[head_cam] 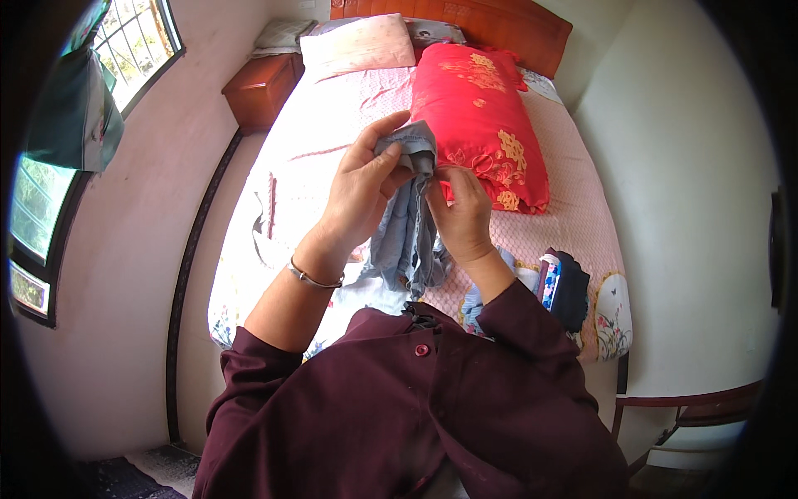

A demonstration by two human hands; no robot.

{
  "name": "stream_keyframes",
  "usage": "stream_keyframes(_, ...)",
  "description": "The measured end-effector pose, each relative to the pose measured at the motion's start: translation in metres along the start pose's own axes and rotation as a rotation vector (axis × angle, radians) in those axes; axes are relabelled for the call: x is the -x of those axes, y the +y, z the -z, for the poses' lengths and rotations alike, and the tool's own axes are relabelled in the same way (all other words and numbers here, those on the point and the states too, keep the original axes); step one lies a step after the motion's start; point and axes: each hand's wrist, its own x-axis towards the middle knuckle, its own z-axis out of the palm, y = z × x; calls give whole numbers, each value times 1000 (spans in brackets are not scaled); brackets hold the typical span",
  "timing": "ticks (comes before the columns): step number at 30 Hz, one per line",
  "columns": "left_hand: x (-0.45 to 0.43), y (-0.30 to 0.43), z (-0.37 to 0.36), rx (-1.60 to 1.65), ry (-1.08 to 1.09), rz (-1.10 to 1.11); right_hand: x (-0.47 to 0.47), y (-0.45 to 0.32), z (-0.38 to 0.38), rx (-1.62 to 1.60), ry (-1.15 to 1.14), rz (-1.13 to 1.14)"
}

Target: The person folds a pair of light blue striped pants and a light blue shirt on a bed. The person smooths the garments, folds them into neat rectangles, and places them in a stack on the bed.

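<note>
Both my hands hold up a grey-blue cloth garment (399, 243) above the foot of the bed (374, 112). My left hand (361, 181) is around its bunched top edge, the thumb pressed on the fabric. At the right side of that edge, the fingers of my right hand (461, 209) pinch the cloth near a seam. From there the garment hangs down in loose folds towards the bedspread. Whether it is a shirt or trousers I cannot tell.
A red embroidered quilt (480, 125) lies folded beyond my hands, with a pale pillow (358, 47) by the wooden headboard (455, 15). Folded dark clothes (570, 290) sit near the bed's right corner. A wooden nightstand (262, 87) stands at the left.
</note>
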Motion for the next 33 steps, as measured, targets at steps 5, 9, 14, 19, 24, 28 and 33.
stream_keyframes(5,2,0,0,29,-7,24,-3,-3,2,-145,1,-130)
stream_keyframes(9,3,-3,4,13,4,31,-5,-3,3,-192,-54,-192)
stream_keyframes(14,3,-10,5,16,56,21,-3,-3,-1,-163,-68,-171)
stream_keyframes(19,-6,-22,23,-27,170,-10,-5,-8,4,-245,-126,-215)
stream_keyframes(24,-9,-34,32,-73,321,-56,-4,-15,9,-369,-284,-350)
stream_keyframes(28,-8,-40,42,-164,340,-68,-3,-12,11,-196,-388,-142)
stream_keyframes(33,-4,-30,28,-253,286,16,4,2,9,-245,-309,-401)
